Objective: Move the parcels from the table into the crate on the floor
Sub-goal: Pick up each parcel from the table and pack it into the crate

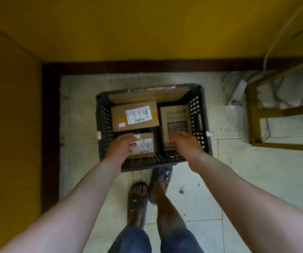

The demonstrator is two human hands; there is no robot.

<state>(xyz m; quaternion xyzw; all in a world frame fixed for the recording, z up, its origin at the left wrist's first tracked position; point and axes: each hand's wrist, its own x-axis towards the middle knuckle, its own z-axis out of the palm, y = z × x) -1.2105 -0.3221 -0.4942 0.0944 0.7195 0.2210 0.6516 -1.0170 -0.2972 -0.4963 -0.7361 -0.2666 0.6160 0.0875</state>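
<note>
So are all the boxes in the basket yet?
Done: three parcels lie in the crate: the large parcel, the small parcel and the printed parcel. In hand: nothing clearly gripped; the left hand is over the small parcel, the right hand over the printed parcel. Left: unknown, the table top is out of view.

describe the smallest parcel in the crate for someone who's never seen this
Find the black crate on the floor by the yellow wall. In its near left corner, partly behind the left hand, sits the small parcel. It is the smallest box, white-labelled; a wider labelled box lies beyond it, a dark-printed box to its right.
</note>
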